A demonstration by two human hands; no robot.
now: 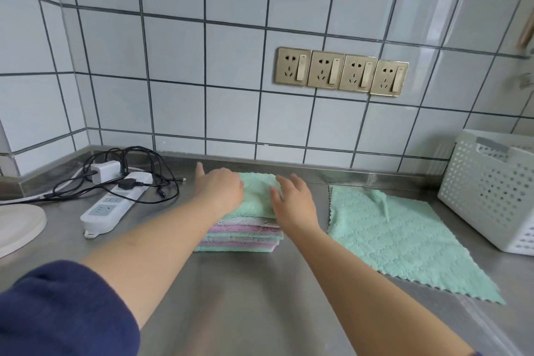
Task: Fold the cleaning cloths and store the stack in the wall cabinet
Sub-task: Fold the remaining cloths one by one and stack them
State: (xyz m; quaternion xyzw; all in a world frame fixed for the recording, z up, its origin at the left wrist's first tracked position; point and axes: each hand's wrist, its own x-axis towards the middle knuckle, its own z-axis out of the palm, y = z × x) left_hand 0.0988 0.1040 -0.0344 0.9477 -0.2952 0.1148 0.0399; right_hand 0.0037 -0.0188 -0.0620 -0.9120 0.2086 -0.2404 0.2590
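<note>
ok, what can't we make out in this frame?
- Wall cabinet: not in the head view at all.
- Stack: cloth count unclear; both hands cover the top, layers blur together.
- Basket: contents hidden by its wall, right side cut off by the edge.
- Round board: cut off at the left edge.

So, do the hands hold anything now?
Nothing is gripped. The left hand and right hand rest flat on the top green cloth of the stack.

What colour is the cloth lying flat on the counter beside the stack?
Mint green, with a fluffy ribbed texture: the unfolded cloth shows clearly in the head view.
</note>
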